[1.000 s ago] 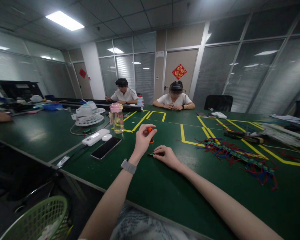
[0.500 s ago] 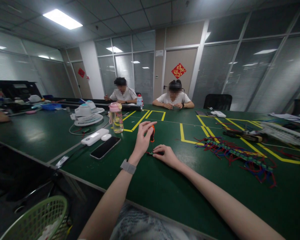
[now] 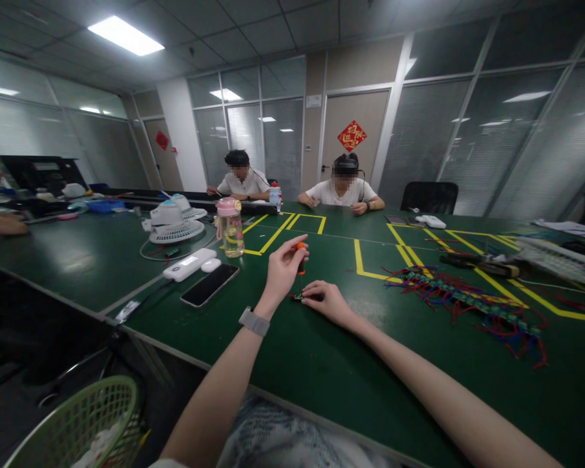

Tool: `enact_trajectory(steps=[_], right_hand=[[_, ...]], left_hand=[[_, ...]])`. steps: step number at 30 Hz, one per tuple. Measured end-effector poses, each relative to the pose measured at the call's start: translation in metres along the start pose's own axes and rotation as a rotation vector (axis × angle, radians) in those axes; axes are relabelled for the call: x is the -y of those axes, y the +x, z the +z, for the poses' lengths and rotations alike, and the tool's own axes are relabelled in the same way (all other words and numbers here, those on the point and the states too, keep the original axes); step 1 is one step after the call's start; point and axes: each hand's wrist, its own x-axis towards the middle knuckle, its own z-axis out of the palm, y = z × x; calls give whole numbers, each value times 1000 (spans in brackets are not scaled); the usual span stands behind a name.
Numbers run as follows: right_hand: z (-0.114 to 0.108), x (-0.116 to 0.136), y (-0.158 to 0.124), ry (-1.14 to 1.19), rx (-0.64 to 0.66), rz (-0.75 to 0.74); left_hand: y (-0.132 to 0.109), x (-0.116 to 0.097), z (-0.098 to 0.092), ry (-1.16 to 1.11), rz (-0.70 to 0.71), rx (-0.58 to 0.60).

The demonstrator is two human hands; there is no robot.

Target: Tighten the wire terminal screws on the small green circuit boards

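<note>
My left hand [image 3: 283, 268] has its fingers closed round the orange and black handle of a small screwdriver [image 3: 301, 261], which stands upright. The thin shaft points down at a small green circuit board [image 3: 297, 297] lying on the table. Pinched at the board's right side is my right hand [image 3: 325, 301], its fingertips low against the tabletop. Whether the screwdriver's tip touches the board is too small to tell. To the right of my hands lies a row of similar green boards [image 3: 468, 296] with red and blue wires.
Left of my hands are a black phone [image 3: 210, 285], a white power strip [image 3: 190, 264], a pink-lidded bottle [image 3: 230, 227] and white fans [image 3: 173, 229]. Pliers [image 3: 478, 264] and a white rack [image 3: 560, 260] lie right. Two people sit across the green table [image 3: 322, 383]. A green basket [image 3: 78, 416] stands below.
My left hand's fingers have shifted on the screwdriver handle, and its orange top now shows. My right hand stays at the board. Across the table, one person's hands have moved apart.
</note>
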Motion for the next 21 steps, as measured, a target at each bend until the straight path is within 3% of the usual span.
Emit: enact_trajectory(steps=[4, 10, 16, 21], right_hand=[[0, 1, 0, 8, 2, 2], [0, -1, -1, 3, 3, -3], [0, -1, 0, 11, 1, -7], [0, -2, 0, 9, 2, 1]], left_hand=[[1, -2, -3, 243, 87, -138], [2, -1, -2, -74, -28, 19], [-1, -2, 2, 211, 98, -95], [0, 0, 3, -55, -22, 26]])
